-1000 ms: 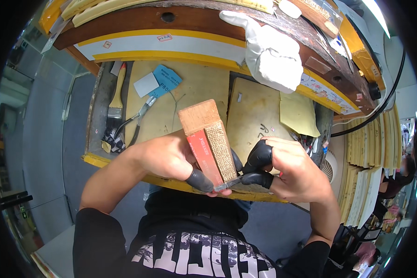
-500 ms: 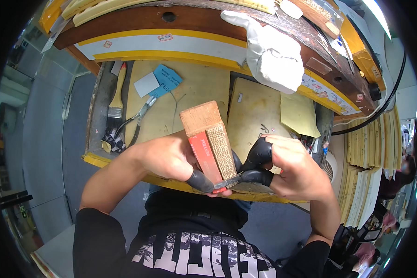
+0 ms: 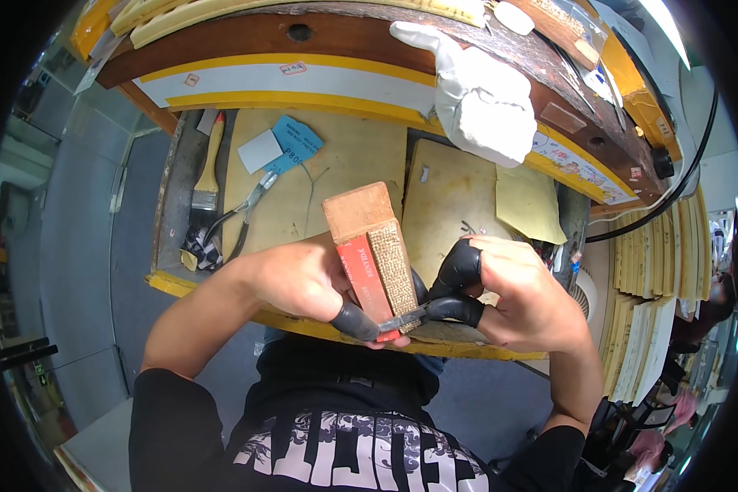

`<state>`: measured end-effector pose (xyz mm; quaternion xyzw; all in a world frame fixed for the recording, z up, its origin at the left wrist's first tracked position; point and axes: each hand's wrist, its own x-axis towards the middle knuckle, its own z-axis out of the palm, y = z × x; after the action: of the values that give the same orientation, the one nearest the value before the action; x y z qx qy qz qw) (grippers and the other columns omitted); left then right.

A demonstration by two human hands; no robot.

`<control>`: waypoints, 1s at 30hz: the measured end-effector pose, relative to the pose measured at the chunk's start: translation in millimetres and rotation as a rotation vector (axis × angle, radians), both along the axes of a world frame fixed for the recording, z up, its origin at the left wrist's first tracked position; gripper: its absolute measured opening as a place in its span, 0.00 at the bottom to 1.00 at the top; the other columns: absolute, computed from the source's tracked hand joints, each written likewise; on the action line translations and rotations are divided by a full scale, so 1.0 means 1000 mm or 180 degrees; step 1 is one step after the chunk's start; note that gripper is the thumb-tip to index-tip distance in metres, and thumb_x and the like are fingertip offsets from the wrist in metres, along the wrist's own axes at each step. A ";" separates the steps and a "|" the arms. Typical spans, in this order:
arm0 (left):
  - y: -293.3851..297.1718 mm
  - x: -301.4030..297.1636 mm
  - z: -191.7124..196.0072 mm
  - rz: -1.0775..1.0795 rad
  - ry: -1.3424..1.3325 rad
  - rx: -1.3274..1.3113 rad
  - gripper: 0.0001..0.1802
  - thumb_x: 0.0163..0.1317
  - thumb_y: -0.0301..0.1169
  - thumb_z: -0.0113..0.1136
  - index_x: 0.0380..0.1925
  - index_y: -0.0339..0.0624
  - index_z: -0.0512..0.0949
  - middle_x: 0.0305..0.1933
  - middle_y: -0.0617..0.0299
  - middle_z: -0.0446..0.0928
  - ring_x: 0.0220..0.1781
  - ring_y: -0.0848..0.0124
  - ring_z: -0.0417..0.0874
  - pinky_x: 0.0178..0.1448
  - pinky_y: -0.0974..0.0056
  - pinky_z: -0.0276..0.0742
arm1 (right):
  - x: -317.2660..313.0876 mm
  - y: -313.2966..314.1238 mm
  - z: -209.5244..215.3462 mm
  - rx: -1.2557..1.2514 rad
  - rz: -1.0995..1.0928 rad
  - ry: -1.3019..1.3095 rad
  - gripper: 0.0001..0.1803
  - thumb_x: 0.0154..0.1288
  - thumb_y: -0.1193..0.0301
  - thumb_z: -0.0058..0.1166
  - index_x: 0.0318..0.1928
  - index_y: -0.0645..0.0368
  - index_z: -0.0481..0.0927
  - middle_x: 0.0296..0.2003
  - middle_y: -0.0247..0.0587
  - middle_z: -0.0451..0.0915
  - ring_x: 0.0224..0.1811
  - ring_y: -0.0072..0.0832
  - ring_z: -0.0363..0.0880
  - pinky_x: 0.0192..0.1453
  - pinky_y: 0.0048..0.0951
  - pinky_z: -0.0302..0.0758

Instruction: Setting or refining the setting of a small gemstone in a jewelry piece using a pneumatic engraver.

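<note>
A wooden block [image 3: 359,207] with a red printed face tilts over the front of the open drawer. Along one side of it runs a strip of small, gold-coloured textured rows [image 3: 394,266]. My left hand [image 3: 299,283] is closed round the block's lower part, its thumb in a black finger cover. Black covers also sit on fingers of my right hand [image 3: 529,295], which pinches a thin, dark, flat tool [image 3: 406,320]. That tool lies across the block's near end, close to my left thumb; its exact kind cannot be made out.
In the drawer [image 3: 164,221] lie a paintbrush [image 3: 208,168], pliers [image 3: 250,205], a blue sheet [image 3: 297,143], a white card [image 3: 260,151] and yellow paper [image 3: 531,201]. A white glove [image 3: 488,102] hangs over the bench edge. Yellowish boards [image 3: 648,303] are stacked at right.
The block has shifted very slightly, its top end a little right and nearer to me. Both hands keep almost the same position and hold.
</note>
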<state>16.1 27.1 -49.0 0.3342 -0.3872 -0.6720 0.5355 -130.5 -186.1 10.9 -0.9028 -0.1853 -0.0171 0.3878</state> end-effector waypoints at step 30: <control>0.003 -0.001 -0.003 -0.0055 -0.0023 0.0151 0.19 0.59 0.19 0.67 0.51 0.28 0.78 0.49 0.47 0.83 0.51 0.63 0.86 0.53 0.63 0.84 | 0.007 -0.001 0.006 -0.0118 0.0015 0.0296 0.14 0.40 0.85 0.56 0.31 0.64 0.73 0.27 0.48 0.70 0.32 0.50 0.71 0.35 0.44 0.69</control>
<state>15.6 30.2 -52.2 0.3460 -0.3760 -0.6843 0.5202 -123.3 -186.9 17.2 -0.9092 -0.1695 0.0292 0.3792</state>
